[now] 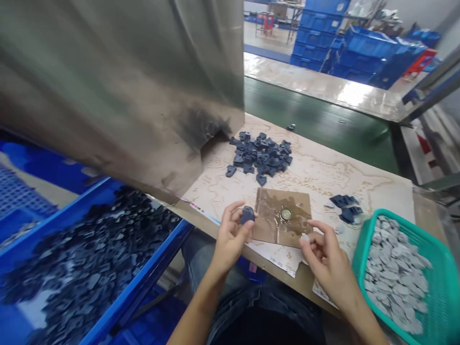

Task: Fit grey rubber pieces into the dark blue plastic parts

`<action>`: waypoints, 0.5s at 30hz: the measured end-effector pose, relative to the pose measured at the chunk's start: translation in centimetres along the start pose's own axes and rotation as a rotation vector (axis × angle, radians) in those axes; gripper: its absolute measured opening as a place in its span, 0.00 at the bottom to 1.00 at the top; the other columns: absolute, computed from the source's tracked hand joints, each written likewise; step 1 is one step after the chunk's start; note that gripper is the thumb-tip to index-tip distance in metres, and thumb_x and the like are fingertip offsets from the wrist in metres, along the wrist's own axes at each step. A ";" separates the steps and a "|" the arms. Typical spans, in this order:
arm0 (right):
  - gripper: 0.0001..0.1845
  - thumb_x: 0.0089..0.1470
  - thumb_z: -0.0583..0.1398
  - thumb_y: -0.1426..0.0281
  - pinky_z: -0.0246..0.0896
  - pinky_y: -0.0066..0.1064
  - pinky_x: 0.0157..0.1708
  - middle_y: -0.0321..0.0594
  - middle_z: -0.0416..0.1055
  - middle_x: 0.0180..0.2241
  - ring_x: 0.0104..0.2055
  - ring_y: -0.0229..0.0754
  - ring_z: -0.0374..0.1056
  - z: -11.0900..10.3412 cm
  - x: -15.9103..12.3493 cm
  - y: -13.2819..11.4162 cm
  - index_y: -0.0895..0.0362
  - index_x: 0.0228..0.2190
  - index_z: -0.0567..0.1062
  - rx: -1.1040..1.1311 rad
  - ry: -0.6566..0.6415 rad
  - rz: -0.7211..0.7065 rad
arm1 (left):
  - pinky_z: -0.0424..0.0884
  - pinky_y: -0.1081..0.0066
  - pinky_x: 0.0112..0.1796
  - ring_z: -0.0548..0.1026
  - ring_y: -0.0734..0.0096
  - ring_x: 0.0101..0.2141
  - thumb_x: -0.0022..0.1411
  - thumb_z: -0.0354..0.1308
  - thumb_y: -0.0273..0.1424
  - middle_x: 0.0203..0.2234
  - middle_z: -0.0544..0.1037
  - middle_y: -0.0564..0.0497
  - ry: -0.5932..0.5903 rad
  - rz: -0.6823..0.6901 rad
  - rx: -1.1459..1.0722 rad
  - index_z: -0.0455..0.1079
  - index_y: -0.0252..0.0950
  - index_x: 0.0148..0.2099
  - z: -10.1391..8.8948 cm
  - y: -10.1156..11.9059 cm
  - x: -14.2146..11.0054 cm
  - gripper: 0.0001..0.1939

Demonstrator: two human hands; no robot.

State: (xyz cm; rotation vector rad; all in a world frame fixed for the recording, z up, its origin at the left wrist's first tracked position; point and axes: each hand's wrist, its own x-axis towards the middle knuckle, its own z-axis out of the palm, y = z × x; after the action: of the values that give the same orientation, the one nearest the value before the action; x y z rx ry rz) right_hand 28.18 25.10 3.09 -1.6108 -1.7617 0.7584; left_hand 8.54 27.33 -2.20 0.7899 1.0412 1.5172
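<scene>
My left hand [232, 234] pinches a small dark blue plastic part [247, 214] at the near edge of the table. My right hand [325, 254] pinches a small pale grey piece [305, 237] between thumb and forefinger. Between the two hands lies a brown square pad [278, 225] with a small round metal disc [286, 214] on it. A heap of dark blue parts [261, 156] lies farther back on the table. A smaller cluster of dark parts [347, 207] sits to the right of the pad.
A green basket [436, 287] of grey pieces stands at the right. A blue crate [143, 282] full of dark parts sits low on the left. A large metal hopper [122, 86] overhangs the table's left. A green conveyor belt [316, 120] and stacked blue crates [323, 33] lie beyond.
</scene>
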 end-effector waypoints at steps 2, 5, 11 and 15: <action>0.12 0.55 0.56 0.60 0.58 0.24 0.17 0.31 0.66 0.19 0.17 0.35 0.61 1.2 1.3 0.1 0.55 0.38 0.67 0.047 -0.021 0.004 | 0.66 0.79 0.18 0.66 0.82 0.17 0.49 0.67 0.44 0.29 0.76 0.51 -0.046 -0.031 -0.028 0.67 0.37 0.41 0.0 0.2 -0.8 0.22; 0.13 0.54 0.58 0.57 0.57 0.24 0.16 0.30 0.63 0.16 0.17 0.34 0.60 1.8 2.9 0.5 0.54 0.33 0.69 0.166 0.003 0.041 | 0.70 0.79 0.19 0.74 0.73 0.27 0.48 0.67 0.45 0.31 0.75 0.49 -0.038 -0.104 -0.102 0.69 0.37 0.38 0.0 0.5 -1.2 0.21; 0.22 0.45 0.65 0.51 0.66 0.26 0.16 0.35 0.71 0.19 0.19 0.40 0.70 2.0 4.1 1.2 0.56 0.31 0.71 0.442 -0.107 0.126 | 0.70 0.81 0.20 0.71 0.72 0.32 0.43 0.71 0.41 0.37 0.72 0.49 0.004 -0.226 -0.232 0.72 0.38 0.38 -0.2 0.5 -0.5 0.21; 0.15 0.50 0.63 0.55 0.75 0.30 0.21 0.39 0.77 0.23 0.23 0.47 0.76 2.5 4.1 4.4 0.52 0.34 0.73 0.377 -0.047 -0.035 | 0.72 0.78 0.21 0.70 0.71 0.32 0.41 0.70 0.48 0.35 0.73 0.47 0.015 -0.293 -0.375 0.74 0.36 0.37 -0.1 -0.4 0.0 0.25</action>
State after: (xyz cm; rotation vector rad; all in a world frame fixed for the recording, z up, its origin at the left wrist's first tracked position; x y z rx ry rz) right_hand 28.84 29.57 -1.62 -1.3157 -1.5597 1.0478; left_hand 8.67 27.31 -2.62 0.3472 0.8080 1.4068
